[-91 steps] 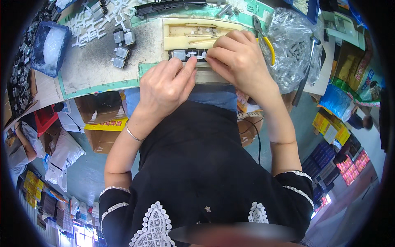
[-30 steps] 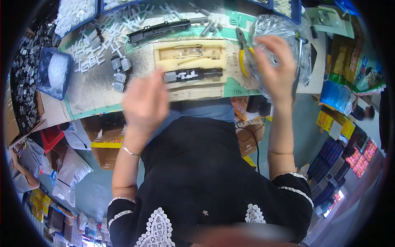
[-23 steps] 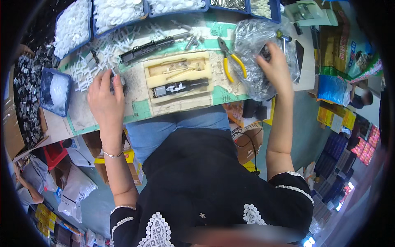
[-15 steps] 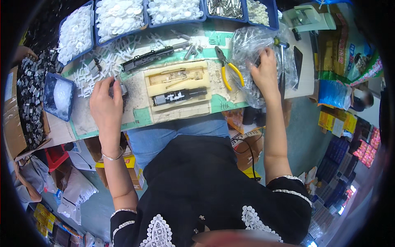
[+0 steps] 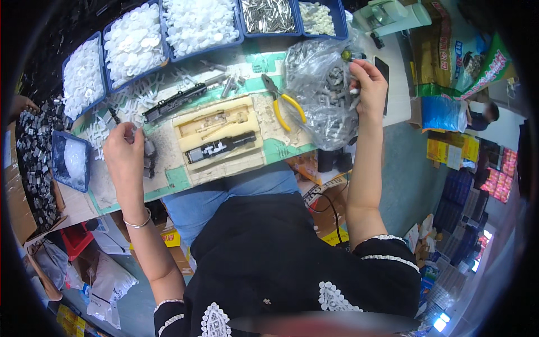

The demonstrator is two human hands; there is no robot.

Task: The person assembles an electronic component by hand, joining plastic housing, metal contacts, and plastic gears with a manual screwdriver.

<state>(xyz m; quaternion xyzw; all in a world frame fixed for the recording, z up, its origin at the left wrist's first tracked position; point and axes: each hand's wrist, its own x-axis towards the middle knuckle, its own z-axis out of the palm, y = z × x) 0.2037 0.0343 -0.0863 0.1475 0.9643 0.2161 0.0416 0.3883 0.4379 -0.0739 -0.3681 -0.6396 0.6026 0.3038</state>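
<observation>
My left hand [image 5: 124, 160] is closed, fingertips pinched low over the bench beside small dark-grey parts [image 5: 149, 149]; what it grips is hidden. My right hand [image 5: 370, 92] is closed at the right side of a clear plastic bag [image 5: 306, 67] of grey parts, with a small grey-white piece [image 5: 355, 91] at its fingers. Between my hands, a cream fixture block [image 5: 219, 117] cradles a black elongated assembly [image 5: 227, 146] with white pieces on it. A similar black assembly [image 5: 177, 102] lies behind it. Yellow-handled pliers [image 5: 283, 104] rest open-jawed left of the bag.
Blue bins [image 5: 163, 33] of white discs, metal pins and cream pieces line the back. A hammer's head [image 5: 348, 55] shows by the bag. White pieces [image 5: 101, 126] lie scattered at left, near a blue tray [image 5: 70, 178] and a pile of dark parts [image 5: 39, 151]. A black phone-like slab [image 5: 382, 70] lies at right.
My right hand has come up off the middle of the bag to its right edge, fingers now pinched. My left hand has closed its fingers more. The whole view has shifted.
</observation>
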